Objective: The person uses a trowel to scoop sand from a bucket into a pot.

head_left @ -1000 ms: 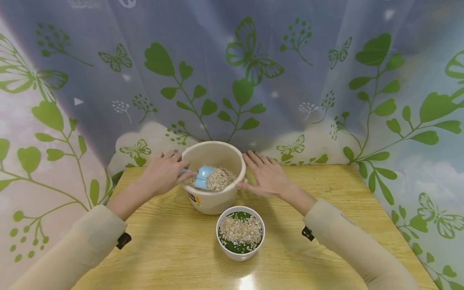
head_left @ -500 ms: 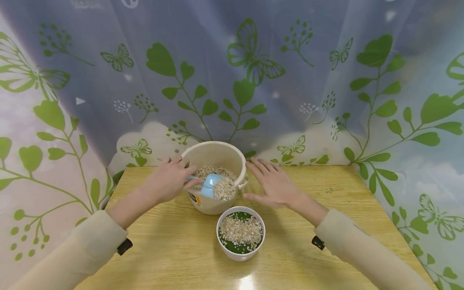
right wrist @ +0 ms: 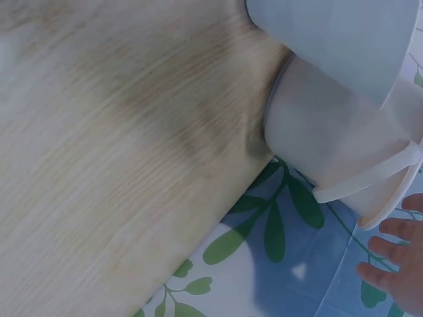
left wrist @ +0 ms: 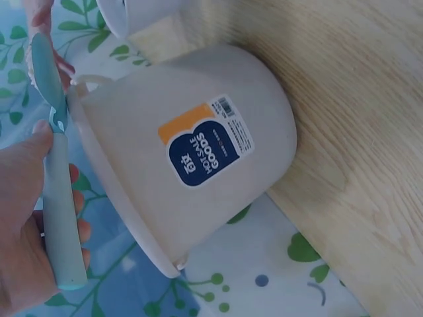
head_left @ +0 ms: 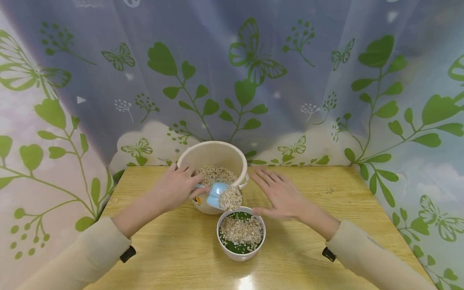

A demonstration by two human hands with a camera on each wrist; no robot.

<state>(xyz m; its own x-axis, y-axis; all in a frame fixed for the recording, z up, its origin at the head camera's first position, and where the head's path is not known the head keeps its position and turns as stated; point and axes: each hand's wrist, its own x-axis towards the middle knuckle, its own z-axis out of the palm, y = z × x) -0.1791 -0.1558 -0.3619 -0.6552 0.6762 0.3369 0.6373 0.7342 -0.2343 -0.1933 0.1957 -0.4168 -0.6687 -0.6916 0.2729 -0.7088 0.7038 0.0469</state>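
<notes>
My left hand (head_left: 176, 186) grips the handle of a light blue scoop (head_left: 217, 193), its fingers curled round it in the left wrist view. Pale, grainy bits heap the scoop, which hangs over the near rim of a cream bucket (head_left: 217, 149) and the far rim of a white bowl (head_left: 241, 256). More of the same grainy material (head_left: 216, 175) lies inside the bucket. In the bowl, a layer of grains (head_left: 241, 231) partly covers something dark green. My right hand (head_left: 284, 196) is spread in the air to the right of bucket and bowl, touching neither.
Both containers stand on a wooden table (head_left: 308, 249). A patterned curtain (head_left: 217, 80) hangs close behind the table and along its sides. The bucket's white handle (right wrist: 370, 175) hangs down its right side.
My left hand has lifted the loaded scoop out of the bucket and brought it towards the bowl. My right hand has left the bucket's rim and come nearer, slightly rightward.
</notes>
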